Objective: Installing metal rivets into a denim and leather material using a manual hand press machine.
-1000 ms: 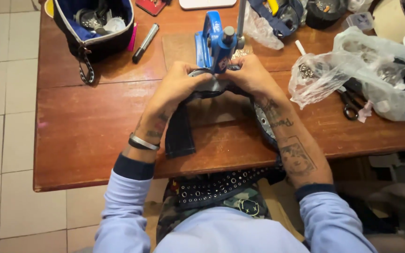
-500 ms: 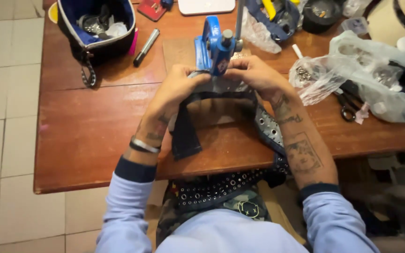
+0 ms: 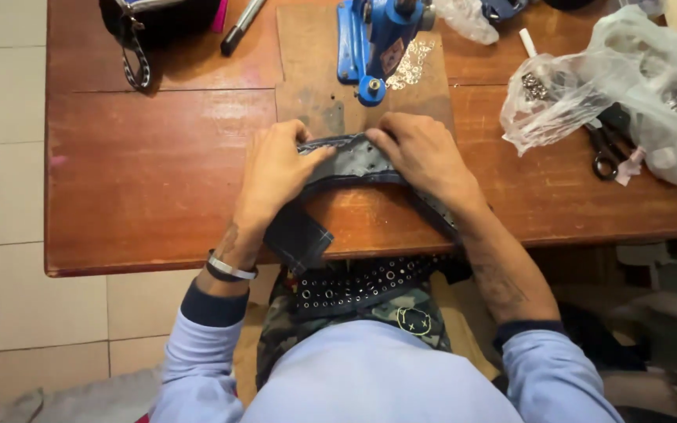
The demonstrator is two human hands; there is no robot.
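Note:
My left hand (image 3: 276,168) and my right hand (image 3: 421,153) both pinch a dark grey studded strap (image 3: 346,160) that lies across the wooden table (image 3: 143,172). The strap curves between my hands. One end hangs over the table's front edge by my left wrist, and the other runs down under my right forearm. A blue hand press (image 3: 374,39) stands on a brown board (image 3: 307,86) just beyond the strap, apart from my fingers.
Clear plastic bags (image 3: 613,86) with small metal parts lie at the right, with black scissors (image 3: 606,149) beside them. A dark pouch (image 3: 150,19) and a black marker (image 3: 240,27) sit at the back left. A second studded strap (image 3: 354,286) rests on my lap.
Both hands have drawn the strap back from under the press toward me. It now lies flat on the table in front of the press.

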